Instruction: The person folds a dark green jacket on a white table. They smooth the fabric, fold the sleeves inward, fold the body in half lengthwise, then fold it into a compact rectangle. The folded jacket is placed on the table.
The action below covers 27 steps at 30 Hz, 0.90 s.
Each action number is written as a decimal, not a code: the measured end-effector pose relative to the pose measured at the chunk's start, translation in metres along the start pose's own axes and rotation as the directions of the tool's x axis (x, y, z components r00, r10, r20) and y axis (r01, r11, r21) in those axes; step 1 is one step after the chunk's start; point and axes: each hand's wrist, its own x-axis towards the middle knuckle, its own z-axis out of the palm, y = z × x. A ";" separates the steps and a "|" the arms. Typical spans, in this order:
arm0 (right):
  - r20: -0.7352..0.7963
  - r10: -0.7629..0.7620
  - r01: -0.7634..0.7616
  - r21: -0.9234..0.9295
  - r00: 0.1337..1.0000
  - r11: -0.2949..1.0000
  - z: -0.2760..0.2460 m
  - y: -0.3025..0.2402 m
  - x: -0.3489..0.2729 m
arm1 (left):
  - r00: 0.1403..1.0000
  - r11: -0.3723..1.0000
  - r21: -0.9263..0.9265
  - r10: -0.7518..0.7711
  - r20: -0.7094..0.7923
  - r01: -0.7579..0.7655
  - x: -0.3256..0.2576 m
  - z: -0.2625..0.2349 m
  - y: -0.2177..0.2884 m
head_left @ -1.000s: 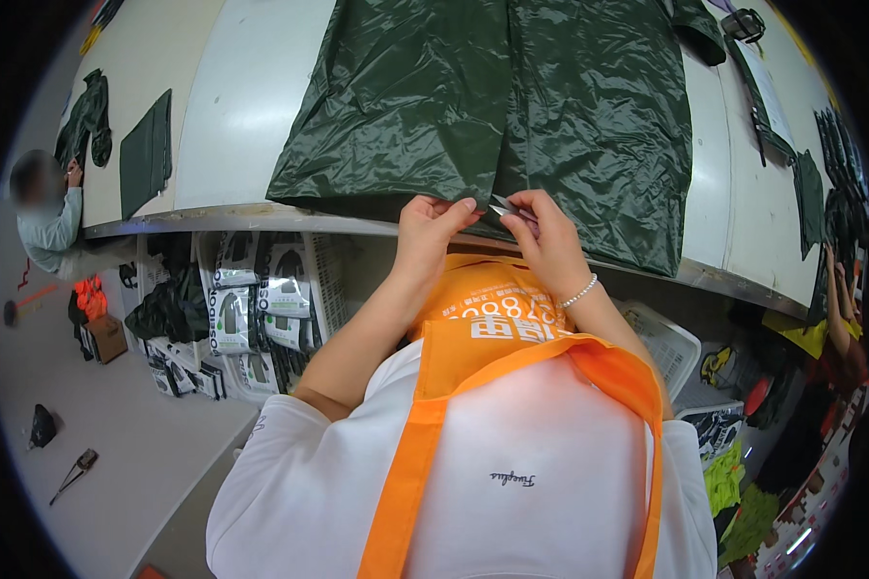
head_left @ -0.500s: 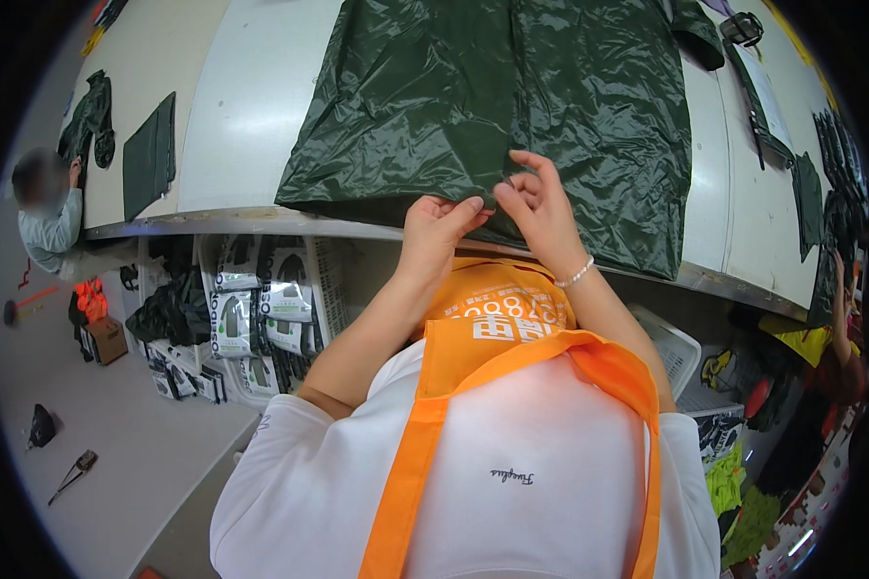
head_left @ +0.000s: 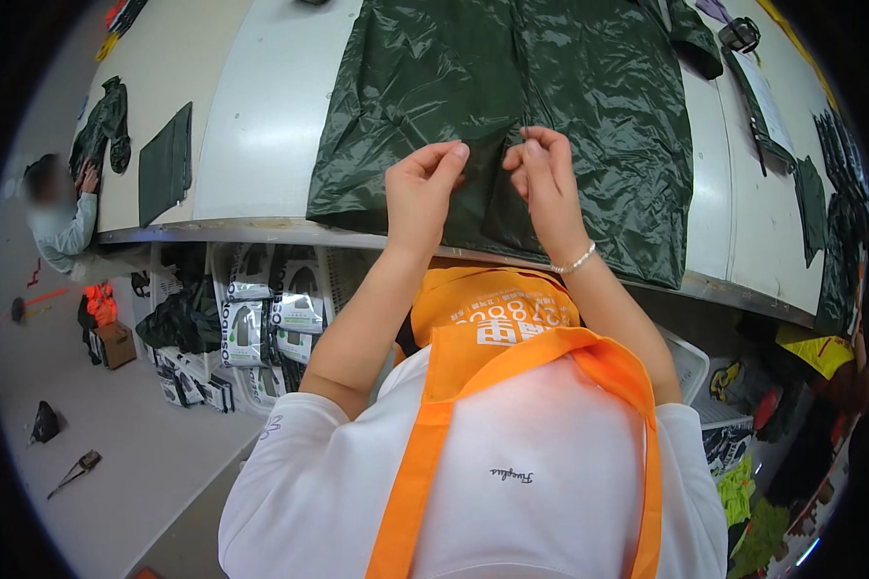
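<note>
A shiny dark green raincoat (head_left: 608, 145) lies spread over the table, its lower edge hanging at the front and a seam or opening running down its middle. My left hand (head_left: 423, 193) is closed, thumb and forefinger pinched together at the raised lower part of the raincoat, left of that middle line. Just to the right, my right hand (head_left: 548, 188) is also closed in a pinch by the middle line, with a pearl bracelet (head_left: 574, 258) on its wrist. Between both hands the fabric is lifted into a fold. My fingers partly hide exactly where they grip.
Folded dark green cloth (head_left: 167, 164) lies on the table at left, near a person (head_left: 63, 212) handling another green garment (head_left: 104, 125). A clipboard (head_left: 765, 111) lies at right. Under the table edge (head_left: 261, 230) stand baskets with packaged goods (head_left: 251, 333).
Both my hands have risen away from the table's front edge and moved slightly apart, the raincoat's lower part lifting between them. The person at left has moved a hand onto the garment.
</note>
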 end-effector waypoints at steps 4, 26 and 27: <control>0.033 -0.247 0.241 -0.374 0.968 0.895 0.003 0.002 -0.014 | 0.981 0.931 -0.310 -0.167 0.101 0.191 0.005 0.004 0.005; -0.766 -0.226 -0.333 -0.498 0.602 0.801 -0.396 0.011 -0.011 | 0.822 0.049 0.947 -0.484 0.300 -0.317 -0.047 -0.096 -0.098; -0.792 -0.230 -0.414 -0.513 0.565 0.752 -0.449 0.014 -0.018 | 0.628 0.177 0.926 -0.691 0.359 -0.334 -0.041 -0.113 -0.090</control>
